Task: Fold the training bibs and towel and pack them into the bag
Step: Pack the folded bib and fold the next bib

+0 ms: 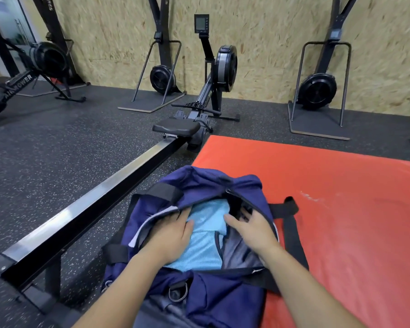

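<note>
Reaching into the open navy duffel bag [206,185], both hands are down inside its mouth. The left hand [173,235] lies flat on the light blue towel [206,233], fingers straight and pointing away, pressing on the cloth near the bag's left wall. The right hand [253,226] is at the right side of the opening; its thumb points left toward the towel, while its fingers curl over the bag's dark inner edge by the zipper, though whether they actually pinch that edge I cannot tell, since the fingertips are blurred against the dark lining. The towel sits folded inside the bag, filling the left and middle of the opening, with grey lining showing bare to its right. Whether the training bibs are under it cannot be seen.

The bag rests on the near left corner of a red gym mat [341,197], with part of it hanging over onto the black speckled rubber floor [57,150]. Black webbing straps [291,223] trail off its right side onto the mat. Just left of the bag runs the long black rail of a rowing machine [118,183], its seat [175,127] farther away. More fan-wheel machines [317,88] stand along the far chipboard wall [258,43].
</note>
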`<act>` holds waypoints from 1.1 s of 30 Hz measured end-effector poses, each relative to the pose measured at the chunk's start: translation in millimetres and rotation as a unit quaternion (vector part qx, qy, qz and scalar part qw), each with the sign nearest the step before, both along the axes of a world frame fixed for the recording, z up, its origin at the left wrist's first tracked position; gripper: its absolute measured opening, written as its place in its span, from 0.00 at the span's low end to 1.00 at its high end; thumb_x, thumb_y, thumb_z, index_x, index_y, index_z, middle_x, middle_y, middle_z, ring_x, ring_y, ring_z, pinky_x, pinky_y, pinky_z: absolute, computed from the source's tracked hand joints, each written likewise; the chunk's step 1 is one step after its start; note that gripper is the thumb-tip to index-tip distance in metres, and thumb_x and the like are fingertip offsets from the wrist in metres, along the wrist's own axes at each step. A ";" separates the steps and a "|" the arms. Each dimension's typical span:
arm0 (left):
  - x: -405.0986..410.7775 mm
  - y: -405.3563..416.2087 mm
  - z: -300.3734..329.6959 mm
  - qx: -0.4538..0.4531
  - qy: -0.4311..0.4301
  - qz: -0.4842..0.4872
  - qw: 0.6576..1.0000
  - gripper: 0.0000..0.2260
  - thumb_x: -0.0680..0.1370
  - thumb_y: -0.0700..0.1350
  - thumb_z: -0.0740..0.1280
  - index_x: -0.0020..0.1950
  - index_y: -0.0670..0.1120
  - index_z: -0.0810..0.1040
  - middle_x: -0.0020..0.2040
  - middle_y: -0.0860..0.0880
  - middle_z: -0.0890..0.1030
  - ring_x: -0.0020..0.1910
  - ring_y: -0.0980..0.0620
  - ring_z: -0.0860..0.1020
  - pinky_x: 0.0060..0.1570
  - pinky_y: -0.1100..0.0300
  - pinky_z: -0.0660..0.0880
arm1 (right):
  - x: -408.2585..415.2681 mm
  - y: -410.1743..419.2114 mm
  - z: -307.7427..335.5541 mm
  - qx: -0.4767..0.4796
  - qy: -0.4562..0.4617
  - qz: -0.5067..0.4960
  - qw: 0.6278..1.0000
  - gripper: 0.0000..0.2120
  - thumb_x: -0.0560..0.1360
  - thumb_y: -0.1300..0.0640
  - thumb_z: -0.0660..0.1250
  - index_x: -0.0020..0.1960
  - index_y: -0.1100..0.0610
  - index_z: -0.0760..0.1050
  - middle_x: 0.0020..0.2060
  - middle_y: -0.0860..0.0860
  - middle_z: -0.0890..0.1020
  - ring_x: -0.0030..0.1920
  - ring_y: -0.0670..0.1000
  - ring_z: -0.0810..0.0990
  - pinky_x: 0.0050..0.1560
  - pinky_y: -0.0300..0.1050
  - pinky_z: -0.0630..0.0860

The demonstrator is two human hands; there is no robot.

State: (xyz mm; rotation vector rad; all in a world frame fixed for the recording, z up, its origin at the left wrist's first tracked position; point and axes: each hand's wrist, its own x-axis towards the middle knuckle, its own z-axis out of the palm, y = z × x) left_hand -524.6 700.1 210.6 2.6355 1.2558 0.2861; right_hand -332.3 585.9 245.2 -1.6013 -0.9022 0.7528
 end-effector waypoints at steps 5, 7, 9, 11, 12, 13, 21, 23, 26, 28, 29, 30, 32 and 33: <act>-0.5 5.5 -8.0 0.069 -0.018 -0.034 0.997 0.31 0.80 0.59 0.40 0.81 0.51 0.58 0.80 0.45 0.60 0.79 0.45 0.59 0.77 0.54 0.50 | -62.3 11.8 5.2 -0.027 -0.500 -0.051 0.864 0.29 0.80 0.50 0.54 0.79 0.56 0.59 0.80 0.54 0.59 0.79 0.54 0.56 0.78 0.52 0.49; -3.1 6.8 -9.6 0.076 -0.006 -0.048 0.996 0.31 0.79 0.58 0.41 0.81 0.50 0.56 0.81 0.45 0.57 0.80 0.46 0.56 0.78 0.52 0.51 | -83.8 16.9 5.4 0.025 -0.545 -0.022 0.838 0.33 0.76 0.51 0.55 0.79 0.59 0.59 0.80 0.56 0.58 0.80 0.55 0.54 0.78 0.56 0.51; -4.0 8.2 -11.5 0.081 -0.006 -0.058 0.995 0.32 0.78 0.58 0.42 0.81 0.50 0.55 0.82 0.48 0.55 0.80 0.49 0.54 0.78 0.51 0.53 | -87.0 22.6 -7.8 0.011 -0.568 0.017 0.823 0.33 0.77 0.50 0.53 0.80 0.60 0.57 0.80 0.56 0.56 0.81 0.55 0.51 0.78 0.56 0.49; -2.9 8.2 -11.7 0.078 -0.034 -0.048 0.995 0.31 0.79 0.58 0.42 0.81 0.47 0.57 0.81 0.49 0.57 0.80 0.51 0.55 0.77 0.54 0.51 | -78.8 23.4 -23.3 -0.040 -0.540 0.030 0.840 0.34 0.79 0.45 0.47 0.81 0.60 0.55 0.81 0.56 0.54 0.81 0.53 0.49 0.78 0.51 0.44; -2.1 8.1 -12.2 0.077 -0.044 -0.044 0.995 0.32 0.80 0.58 0.41 0.81 0.46 0.58 0.81 0.50 0.57 0.80 0.53 0.55 0.77 0.55 0.49 | -73.4 23.1 -30.3 -0.071 -0.513 0.036 0.855 0.36 0.79 0.42 0.42 0.81 0.60 0.52 0.81 0.55 0.52 0.81 0.51 0.47 0.78 0.49 0.41; -1.4 7.8 -12.1 0.079 -0.049 -0.043 0.995 0.32 0.80 0.58 0.40 0.81 0.46 0.57 0.81 0.51 0.55 0.80 0.55 0.53 0.77 0.57 0.46 | -68.7 22.7 -37.2 -0.091 -0.492 0.042 0.865 0.38 0.77 0.40 0.37 0.81 0.59 0.50 0.81 0.55 0.49 0.81 0.50 0.44 0.77 0.47 0.38; 2.6 10.0 -1.2 0.041 0.002 -0.043 0.998 0.40 0.73 0.61 0.30 0.82 0.46 0.49 0.82 0.51 0.46 0.79 0.59 0.41 0.77 0.61 0.38 | -65.4 28.5 -36.5 -0.135 -0.472 0.053 0.870 0.46 0.69 0.39 0.27 0.82 0.59 0.47 0.81 0.54 0.48 0.81 0.50 0.43 0.76 0.43 0.33; 3.3 9.4 7.7 0.024 0.021 -0.040 0.999 0.43 0.71 0.63 0.30 0.82 0.45 0.49 0.83 0.49 0.47 0.81 0.55 0.44 0.78 0.59 0.39 | -65.0 26.9 -24.5 -0.167 -0.461 0.077 0.868 0.44 0.71 0.38 0.28 0.82 0.59 0.44 0.81 0.54 0.46 0.81 0.50 0.41 0.76 0.44 0.33; -6.7 -1.1 24.9 0.003 -0.018 -0.032 0.999 0.44 0.72 0.69 0.34 0.82 0.47 0.54 0.82 0.50 0.54 0.81 0.53 0.49 0.79 0.55 0.47 | -61.3 14.8 -2.7 -0.157 -0.428 0.119 0.882 0.33 0.84 0.43 0.48 0.82 0.58 0.45 0.81 0.52 0.47 0.81 0.49 0.43 0.78 0.44 0.38; -21.3 -14.8 35.0 0.000 -0.073 -0.042 0.996 0.47 0.72 0.76 0.35 0.81 0.49 0.56 0.81 0.54 0.56 0.80 0.56 0.51 0.79 0.56 0.49 | -56.7 -1.5 11.2 -0.104 -0.390 0.125 0.906 0.32 0.83 0.46 0.57 0.82 0.55 0.49 0.81 0.50 0.52 0.81 0.48 0.47 0.78 0.42 0.43; -28.5 -23.3 40.4 0.001 -0.089 -0.052 0.995 0.47 0.71 0.77 0.35 0.81 0.50 0.57 0.80 0.57 0.55 0.80 0.57 0.50 0.78 0.58 0.48 | -54.4 -10.9 18.0 -0.079 -0.370 0.124 0.917 0.32 0.83 0.47 0.60 0.81 0.54 0.51 0.81 0.49 0.54 0.80 0.47 0.49 0.78 0.41 0.46; -34.3 -32.9 46.7 0.007 -0.103 -0.063 0.993 0.46 0.72 0.76 0.36 0.81 0.51 0.57 0.79 0.59 0.54 0.80 0.59 0.49 0.78 0.61 0.47 | -52.7 -21.1 25.4 -0.057 -0.349 0.126 0.927 0.32 0.82 0.47 0.61 0.81 0.53 0.52 0.80 0.47 0.55 0.80 0.46 0.51 0.78 0.41 0.49; -41.1 -56.1 62.3 0.022 -0.129 -0.079 0.988 0.41 0.75 0.74 0.41 0.81 0.51 0.57 0.79 0.60 0.54 0.79 0.60 0.49 0.75 0.67 0.44 | -50.5 -44.2 40.1 -0.020 -0.322 0.127 0.938 0.33 0.82 0.48 0.64 0.81 0.52 0.54 0.80 0.45 0.56 0.79 0.44 0.52 0.78 0.42 0.52; -42.2 -69.2 71.6 0.027 -0.140 -0.082 0.986 0.39 0.77 0.72 0.45 0.81 0.51 0.57 0.79 0.60 0.55 0.79 0.61 0.49 0.74 0.69 0.44 | -49.0 -56.5 47.4 -0.007 -0.317 0.128 0.940 0.33 0.81 0.48 0.64 0.81 0.51 0.54 0.80 0.44 0.56 0.79 0.43 0.52 0.78 0.43 0.53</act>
